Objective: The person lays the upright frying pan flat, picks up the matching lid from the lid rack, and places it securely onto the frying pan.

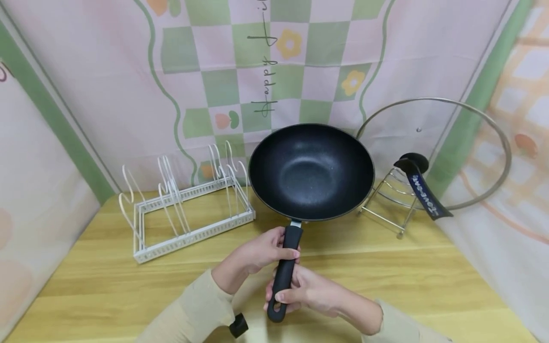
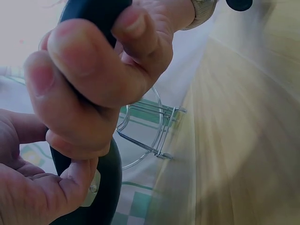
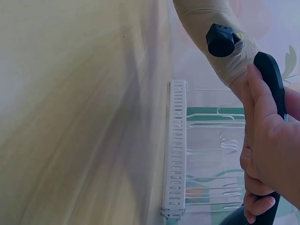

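Observation:
A black wok (image 1: 313, 176) is held up with its dark inside facing me and its long handle (image 1: 285, 276) slanting down. My left hand (image 1: 268, 247) grips the upper handle near the metal joint, thumb across the front. Lower down, my right hand (image 1: 310, 290) holds the handle close to its looped end, thumb laid on top. The left wrist view shows the curled fingers of the right hand (image 2: 89, 79) over those of the left hand (image 2: 42, 178), partly hiding the handle. In the right wrist view, the right hand (image 3: 276, 140) wraps the black handle.
A white dish rack (image 1: 193, 238) with upright wire loops stands at left. To the right, a glass lid (image 1: 508, 152) with a lettered, dark handle (image 1: 424, 195) leans in a small wire stand (image 1: 386, 219). Patterned cloth (image 1: 266, 62) hangs behind the wooden table (image 1: 420, 295).

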Available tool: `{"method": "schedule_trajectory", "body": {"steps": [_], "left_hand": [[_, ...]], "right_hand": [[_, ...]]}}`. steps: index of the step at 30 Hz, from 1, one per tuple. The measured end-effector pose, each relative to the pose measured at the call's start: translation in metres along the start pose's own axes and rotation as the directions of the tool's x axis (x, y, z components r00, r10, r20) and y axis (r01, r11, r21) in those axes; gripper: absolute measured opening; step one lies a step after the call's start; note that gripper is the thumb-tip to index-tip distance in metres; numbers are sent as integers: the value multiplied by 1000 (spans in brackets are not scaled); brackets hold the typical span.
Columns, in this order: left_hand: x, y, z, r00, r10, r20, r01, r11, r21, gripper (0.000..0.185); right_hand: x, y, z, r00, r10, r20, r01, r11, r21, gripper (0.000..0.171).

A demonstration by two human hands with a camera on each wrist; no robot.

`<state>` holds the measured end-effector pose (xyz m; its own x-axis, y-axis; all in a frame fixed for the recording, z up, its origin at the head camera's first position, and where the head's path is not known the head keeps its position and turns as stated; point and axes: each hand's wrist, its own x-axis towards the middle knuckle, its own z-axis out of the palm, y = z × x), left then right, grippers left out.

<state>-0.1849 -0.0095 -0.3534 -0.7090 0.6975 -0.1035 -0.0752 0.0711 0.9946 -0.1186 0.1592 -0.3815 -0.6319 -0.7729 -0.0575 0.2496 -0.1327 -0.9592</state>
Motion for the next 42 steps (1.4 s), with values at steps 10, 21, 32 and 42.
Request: {"method": "schedule_trajectory", "body": {"steps": [10, 21, 32, 42], "left_hand": [[3, -5, 4, 999, -30, -11, 30, 999, 12, 29], [2, -6, 5, 999, -34, -7, 35, 999, 24, 27], [5, -10, 4, 998, -63, 24, 62, 998, 9, 22], [5, -12, 4, 996, -75, 50, 75, 997, 4, 17]], "right_hand": [[-4, 4, 0, 1000, 12, 5, -12, 999, 43, 25], [-5, 8, 1, 1000, 13, -5, -12, 999, 51, 29], [-5, 11, 0, 1000, 8, 12, -9, 996, 87, 29], [-6, 14, 0, 1000, 28, 14, -30, 992, 119, 28]]}}
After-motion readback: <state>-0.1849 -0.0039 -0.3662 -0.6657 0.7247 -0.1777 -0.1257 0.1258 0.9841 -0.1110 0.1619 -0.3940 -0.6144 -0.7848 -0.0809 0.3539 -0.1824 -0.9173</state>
